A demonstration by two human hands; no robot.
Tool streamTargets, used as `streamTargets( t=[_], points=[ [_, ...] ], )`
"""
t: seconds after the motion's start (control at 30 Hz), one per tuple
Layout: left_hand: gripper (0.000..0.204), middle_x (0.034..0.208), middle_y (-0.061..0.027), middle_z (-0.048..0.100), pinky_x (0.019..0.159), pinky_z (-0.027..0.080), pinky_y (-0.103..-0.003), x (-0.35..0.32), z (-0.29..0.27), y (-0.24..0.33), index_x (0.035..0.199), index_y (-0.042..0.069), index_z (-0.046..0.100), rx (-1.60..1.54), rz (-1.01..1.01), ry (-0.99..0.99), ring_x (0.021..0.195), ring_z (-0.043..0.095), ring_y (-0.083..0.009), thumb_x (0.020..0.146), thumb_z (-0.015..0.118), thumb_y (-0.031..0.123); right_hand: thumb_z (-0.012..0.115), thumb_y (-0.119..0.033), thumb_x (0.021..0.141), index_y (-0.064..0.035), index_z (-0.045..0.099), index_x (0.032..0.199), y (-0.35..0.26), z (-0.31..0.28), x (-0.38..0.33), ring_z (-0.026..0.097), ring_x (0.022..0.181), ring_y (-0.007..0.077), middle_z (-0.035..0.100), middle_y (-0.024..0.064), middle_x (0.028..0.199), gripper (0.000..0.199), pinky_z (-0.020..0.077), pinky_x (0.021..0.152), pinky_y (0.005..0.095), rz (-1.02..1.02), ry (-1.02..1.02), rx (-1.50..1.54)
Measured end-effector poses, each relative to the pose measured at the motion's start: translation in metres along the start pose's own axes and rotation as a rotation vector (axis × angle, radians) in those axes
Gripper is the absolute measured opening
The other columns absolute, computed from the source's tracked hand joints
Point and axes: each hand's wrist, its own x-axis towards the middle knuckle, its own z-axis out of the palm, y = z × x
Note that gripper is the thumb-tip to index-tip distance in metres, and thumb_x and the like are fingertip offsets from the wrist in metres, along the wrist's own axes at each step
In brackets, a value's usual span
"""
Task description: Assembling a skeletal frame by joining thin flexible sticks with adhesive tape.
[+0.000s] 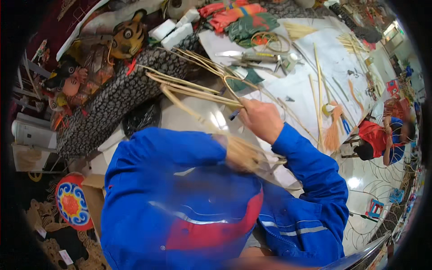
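My right hand (262, 118) clamped its fingers on long, straw-coloured woody strips (207, 95); my left hand (242, 155), nearer, blurred: I couldn't tell its fingers' state.

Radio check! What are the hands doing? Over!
Right hand closed on pale strips. Strips extend leftward. Left hand blurred, grip unclear. Tools lie beyond, clear of both hands.

My left hand (237, 155) is motion-blurred; I cannot determine whether its fingers close on the smeared strands (258, 156) beside it. My right hand (264, 119) conceals the gripped section of the pale strips (198, 92). My left sleeve (171, 146) partly covers a black plastic bag (141, 119). Handwork of the co-worker (397, 139): too small to identify. My blue jacket (130, 216) is cut off below.
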Motion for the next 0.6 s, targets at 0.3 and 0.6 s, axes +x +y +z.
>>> streamTargets(
  t=[0.3, 0.6],
  points=[
    [0.042, 0.107, -0.0108, 0.071, 0.085, 0.052, -0.029, 0.014, -0.132, -0.093, 0.118, -0.003, 0.065, -0.468, -0.315, 1.430, 0.096, 0.065, -0.0157, 0.092, 0.071, 0.029, 0.057, -0.024, 0.101, -0.0013, 0.068, 0.102, 0.083, -0.135, -0.001, 0.060, 0.060, 0.0231, 0.061, 0.0168, 0.069, 0.025, 0.0437, 0.057, 0.0349, 0.282, 0.132, 0.505],
    [0.031, 0.108, -0.0043, 0.070, 0.086, 0.050, -0.025, 0.079, -0.222, -0.109, 0.119, 0.002, 0.067, -0.858, -0.104, 0.930, 0.099, 0.063, -0.0104, 0.097, 0.065, 0.023, 0.054, -0.032, 0.103, -0.0009, 0.066, 0.085, 0.134, -0.182, 0.004, 0.044, 0.056, 0.0097, 0.052, -0.0004, 0.059, 0.038, 0.0397, 0.054, 0.0290, 0.366, 0.060, 0.416]
  ],
)
